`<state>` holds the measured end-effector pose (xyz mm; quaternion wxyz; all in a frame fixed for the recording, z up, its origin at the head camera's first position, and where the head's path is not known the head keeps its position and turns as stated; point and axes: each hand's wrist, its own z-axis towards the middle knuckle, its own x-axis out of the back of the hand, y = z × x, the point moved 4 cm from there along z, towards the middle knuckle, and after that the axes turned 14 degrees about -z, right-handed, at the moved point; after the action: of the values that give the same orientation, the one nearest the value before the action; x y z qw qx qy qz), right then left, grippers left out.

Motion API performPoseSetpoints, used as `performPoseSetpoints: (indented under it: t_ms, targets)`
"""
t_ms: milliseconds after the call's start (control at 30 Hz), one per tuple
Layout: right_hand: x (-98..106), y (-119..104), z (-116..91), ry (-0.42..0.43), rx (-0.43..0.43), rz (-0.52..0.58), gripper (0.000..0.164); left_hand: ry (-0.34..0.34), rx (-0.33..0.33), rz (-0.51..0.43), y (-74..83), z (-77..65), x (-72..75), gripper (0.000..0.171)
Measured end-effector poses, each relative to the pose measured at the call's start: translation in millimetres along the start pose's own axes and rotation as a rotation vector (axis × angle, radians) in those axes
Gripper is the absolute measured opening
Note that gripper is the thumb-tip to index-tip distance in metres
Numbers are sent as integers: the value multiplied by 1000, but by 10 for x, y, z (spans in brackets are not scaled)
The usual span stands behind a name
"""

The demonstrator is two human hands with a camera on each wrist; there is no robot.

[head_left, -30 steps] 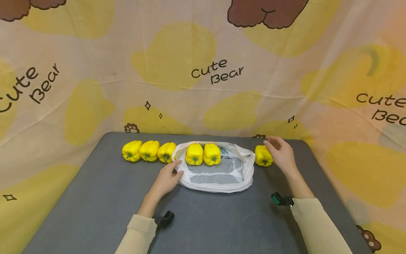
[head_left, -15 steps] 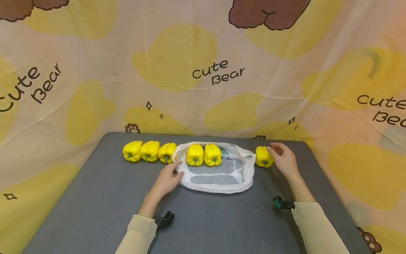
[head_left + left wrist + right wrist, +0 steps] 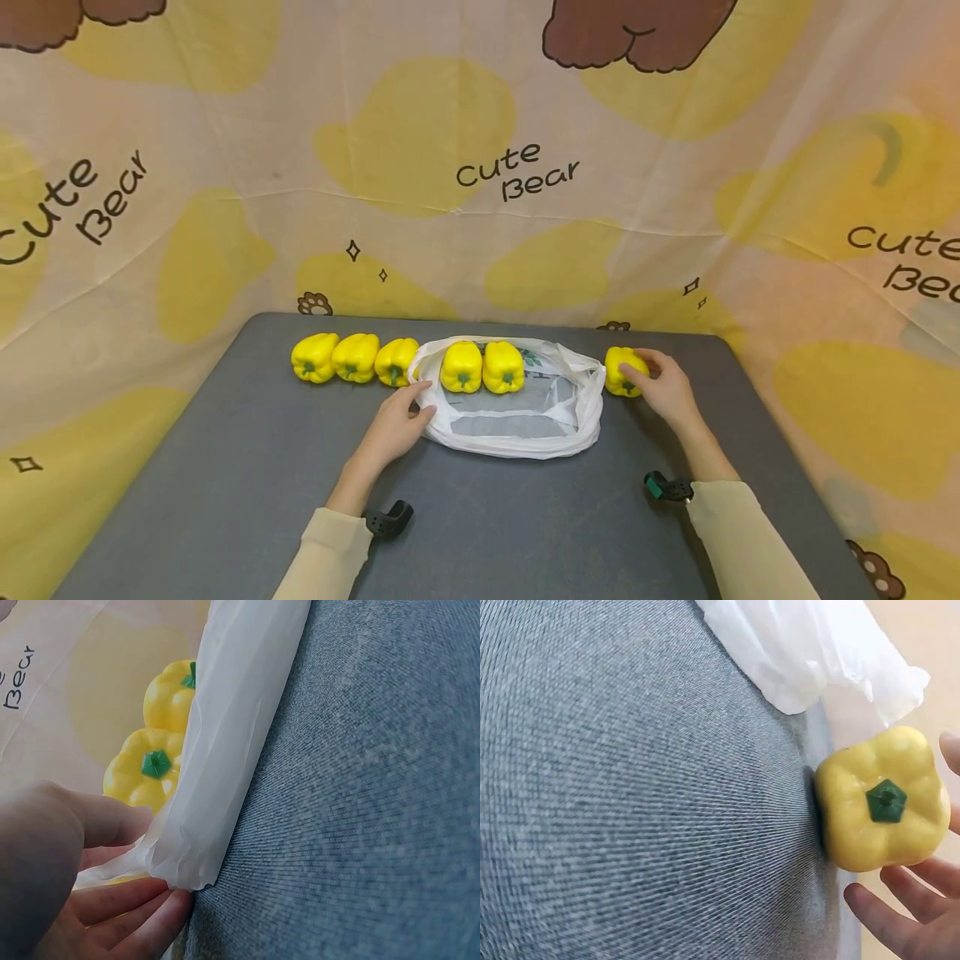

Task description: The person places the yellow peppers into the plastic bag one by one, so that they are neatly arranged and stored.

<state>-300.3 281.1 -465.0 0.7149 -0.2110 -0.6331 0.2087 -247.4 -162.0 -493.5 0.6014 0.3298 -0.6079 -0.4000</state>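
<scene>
In the head view a white plastic bag [image 3: 525,446] lies mid-table, its mouth spread wide. Two yellow bell peppers [image 3: 462,367] sit inside at its back left. My left hand [image 3: 397,421] holds the bag's left rim; the left wrist view has the plastic [image 3: 217,750] running between thumb and fingers. To the right of the bag, my right hand [image 3: 667,390] grips a single bell pepper [image 3: 621,372], thumb across its front. That pepper [image 3: 881,799] still touches the grey table in the right wrist view, green stem toward the camera, with fingertips below and beside it.
Three more yellow bell peppers [image 3: 355,358] stand in a row left of the bag, the nearest one close against its rim. The grey table [image 3: 480,533] ends at a printed cloth backdrop [image 3: 420,250] behind and at both sides.
My right hand has come down and inward onto the single pepper, its thumb now over the front. The left hand and the bag stay where they were.
</scene>
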Motion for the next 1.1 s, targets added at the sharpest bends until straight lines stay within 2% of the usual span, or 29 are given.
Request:
performPoseSetpoints:
  t_ms: [167, 600, 1100]
  targets:
    - [-30, 22, 0, -16, -14, 4, 74, -5, 1, -2, -4, 0, 5, 49]
    - [-25, 1, -24, 23, 5, 2, 69, 1, -3, 1, 2, -9, 10, 48]
    - [215, -184, -66, 101, 58, -5, 67, -1, -8, 7, 3, 3, 2, 49]
